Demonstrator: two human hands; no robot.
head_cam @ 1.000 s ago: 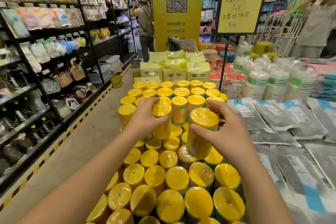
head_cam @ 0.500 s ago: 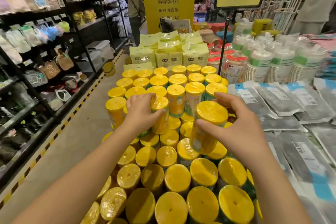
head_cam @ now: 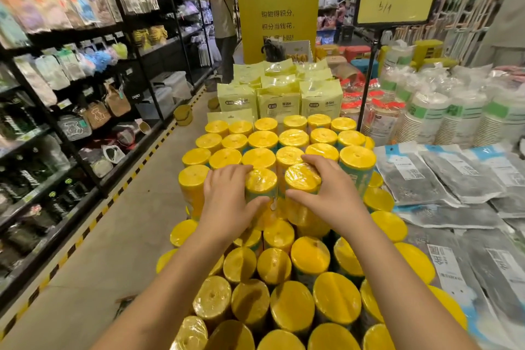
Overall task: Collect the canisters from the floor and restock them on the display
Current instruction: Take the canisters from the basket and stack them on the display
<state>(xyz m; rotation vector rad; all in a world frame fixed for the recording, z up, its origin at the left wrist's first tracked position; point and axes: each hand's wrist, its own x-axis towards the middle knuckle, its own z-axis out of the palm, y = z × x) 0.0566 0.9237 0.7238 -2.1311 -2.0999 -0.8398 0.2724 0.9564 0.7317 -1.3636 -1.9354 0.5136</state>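
Note:
A display of yellow-lidded canisters (head_cam: 292, 307) fills the middle of the view in two tiers. My left hand (head_cam: 227, 204) grips one upright canister (head_cam: 260, 182) at the front of the upper tier. Right beside it stands a second canister (head_cam: 302, 177), held by my right hand (head_cam: 331, 196) with fingers over its lid rim and thumb on its side. Both canisters stand among the lower tier's lids, touching each other. More upper-tier canisters (head_cam: 264, 140) stand in rows behind them.
Pale green packets (head_cam: 279, 102) stand behind the canisters. Grey and blue flat packs (head_cam: 443, 176) lie to the right, with stacked paper cups (head_cam: 454, 119) beyond. Black shelving (head_cam: 56, 94) lines the left of the aisle floor (head_cam: 113, 236). A person (head_cam: 221, 17) stands far down the aisle.
My right hand has brought its canister left and down, standing it against the one in my left hand. The camera has tilted down and closer.

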